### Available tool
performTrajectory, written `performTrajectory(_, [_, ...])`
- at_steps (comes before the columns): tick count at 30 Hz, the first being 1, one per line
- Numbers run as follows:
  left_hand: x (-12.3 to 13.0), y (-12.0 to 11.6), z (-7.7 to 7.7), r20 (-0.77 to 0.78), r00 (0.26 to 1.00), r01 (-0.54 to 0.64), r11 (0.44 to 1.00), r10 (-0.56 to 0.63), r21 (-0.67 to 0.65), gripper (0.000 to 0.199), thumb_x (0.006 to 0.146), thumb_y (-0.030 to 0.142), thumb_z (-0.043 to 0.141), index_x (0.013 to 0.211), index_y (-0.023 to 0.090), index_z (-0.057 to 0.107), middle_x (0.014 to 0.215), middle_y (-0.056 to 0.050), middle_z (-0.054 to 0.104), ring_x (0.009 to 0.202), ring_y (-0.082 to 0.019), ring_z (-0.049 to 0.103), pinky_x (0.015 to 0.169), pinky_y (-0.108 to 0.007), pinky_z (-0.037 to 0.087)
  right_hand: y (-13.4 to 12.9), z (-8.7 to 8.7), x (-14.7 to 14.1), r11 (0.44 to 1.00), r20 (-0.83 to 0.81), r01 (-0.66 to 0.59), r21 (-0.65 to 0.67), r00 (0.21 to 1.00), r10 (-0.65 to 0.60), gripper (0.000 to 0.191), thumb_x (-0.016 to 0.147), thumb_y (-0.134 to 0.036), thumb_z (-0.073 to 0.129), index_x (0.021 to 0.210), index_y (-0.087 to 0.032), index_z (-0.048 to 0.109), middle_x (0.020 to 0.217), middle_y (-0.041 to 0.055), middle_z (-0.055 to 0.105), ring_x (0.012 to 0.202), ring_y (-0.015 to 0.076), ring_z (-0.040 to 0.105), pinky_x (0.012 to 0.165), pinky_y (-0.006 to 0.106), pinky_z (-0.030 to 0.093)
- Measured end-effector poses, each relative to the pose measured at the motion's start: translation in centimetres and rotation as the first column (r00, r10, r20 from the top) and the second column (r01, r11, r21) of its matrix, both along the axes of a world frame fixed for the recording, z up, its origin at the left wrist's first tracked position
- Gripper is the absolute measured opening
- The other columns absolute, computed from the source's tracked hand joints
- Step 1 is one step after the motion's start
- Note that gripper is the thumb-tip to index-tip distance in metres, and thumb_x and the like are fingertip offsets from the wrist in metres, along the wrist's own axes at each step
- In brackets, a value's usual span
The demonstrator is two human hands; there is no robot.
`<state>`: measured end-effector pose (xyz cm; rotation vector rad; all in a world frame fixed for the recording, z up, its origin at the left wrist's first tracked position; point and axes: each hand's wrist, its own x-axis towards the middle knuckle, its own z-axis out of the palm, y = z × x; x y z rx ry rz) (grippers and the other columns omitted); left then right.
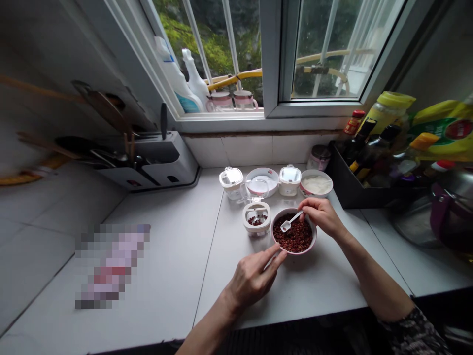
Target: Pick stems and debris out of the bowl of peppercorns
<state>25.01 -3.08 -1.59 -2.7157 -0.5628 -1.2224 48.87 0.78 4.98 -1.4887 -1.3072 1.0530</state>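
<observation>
My right hand (320,216) pinches the handle of a small white spoon (286,226) over a bowl (315,237) of dark red Sichuan peppercorns (295,236). A few bits of peppercorn appear to lie in the spoon's scoop. At the bowl's near left rim, my left hand (254,276) rests two outstretched fingertips; its thumb is hidden. Left of the bowl stands a clear seasoning jar (256,228) with a cream rim, its see-through lid (254,191) raised. Some peppercorns are inside that jar.
Behind are two lidded seasoning jars (231,182) (290,180), a bowl of white powder (262,183) and a bowl of white grains (317,184). A black box of bottles (354,192) stands right. A grey utensil holder (173,162) and a blurred-out object (114,266) are left.
</observation>
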Motion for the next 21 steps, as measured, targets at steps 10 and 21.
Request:
performTrajectory(10, [0.1,0.0,0.0,0.016,1.0,0.007,1.0,-0.007,-0.001,0.03,0.094,0.005,0.043,0.118,0.01,0.061,0.108,-0.018,0.07,0.079,-0.018,0.071,0.059,-0.026,0.058,0.2,0.4,0.0,0.997,-0.178,0.018,-0.076,0.984,-0.032,0.018,0.06,-0.029,0.061,0.069,-0.016,0.066,0.052,0.0011,0.066,0.036,0.0054,0.031,0.038,0.021,0.019])
performTrajectory(21, [-0.1,0.2,-0.5,0.037,0.999,0.037,0.999,-0.036,-0.038,0.033,0.092,0.003,0.045,0.12,0.01,0.062,0.114,-0.018,0.068,0.09,-0.018,0.071,0.068,-0.025,0.06,0.1,1.4,-1.5,0.991,-0.242,0.12,0.054,0.965,-0.103,0.021,0.065,-0.035,0.064,0.074,-0.016,0.067,0.057,0.0017,0.068,0.036,0.0051,0.033,0.036,0.021,0.022])
